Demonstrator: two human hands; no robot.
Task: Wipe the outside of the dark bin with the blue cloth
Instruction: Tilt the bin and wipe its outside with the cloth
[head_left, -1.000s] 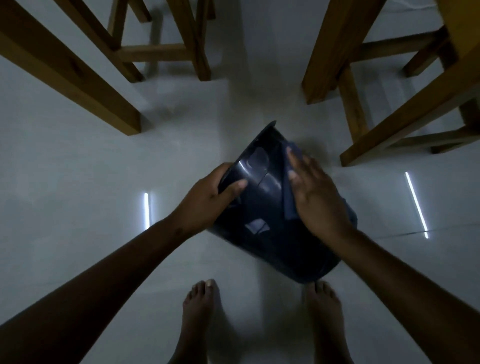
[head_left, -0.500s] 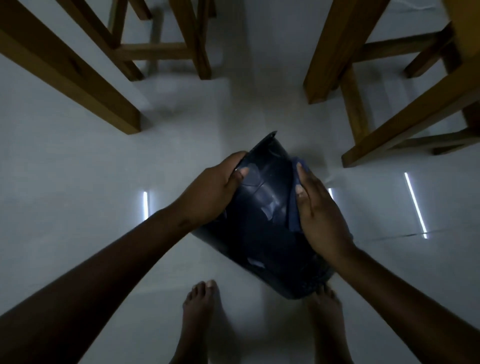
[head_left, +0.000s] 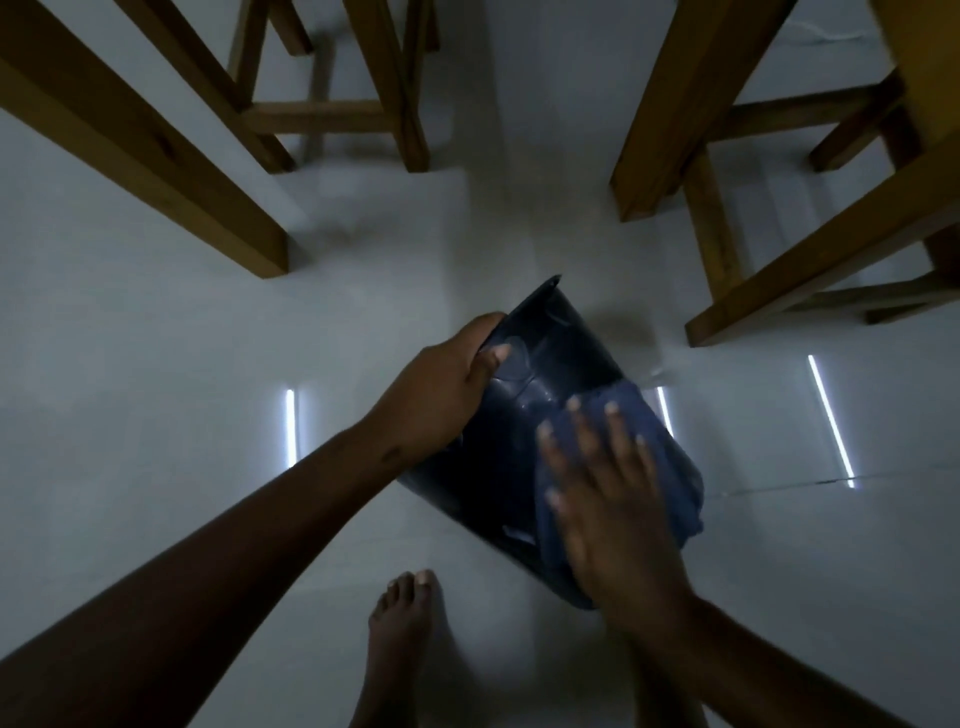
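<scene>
The dark bin (head_left: 524, 426) is held tilted above the pale floor, its rim pointing away from me and its base toward my feet. My left hand (head_left: 441, 389) grips the bin's left side near the rim, thumb across the outer wall. My right hand (head_left: 608, 499) lies flat with fingers spread on the blue cloth (head_left: 660, 457), pressing it against the bin's right outer side near the base. The cloth drapes over the bin's lower right edge.
Wooden furniture legs stand ahead: one thick leg (head_left: 156, 156) at the left, a stool frame (head_left: 332, 104) behind it, more legs (head_left: 691, 104) at the right. My bare left foot (head_left: 400, 634) is on the glossy floor below the bin. Light strips reflect on the floor.
My right hand has slid with the cloth down the bin's side toward the base, and the fingers have spread. The left hand keeps its grip near the rim.
</scene>
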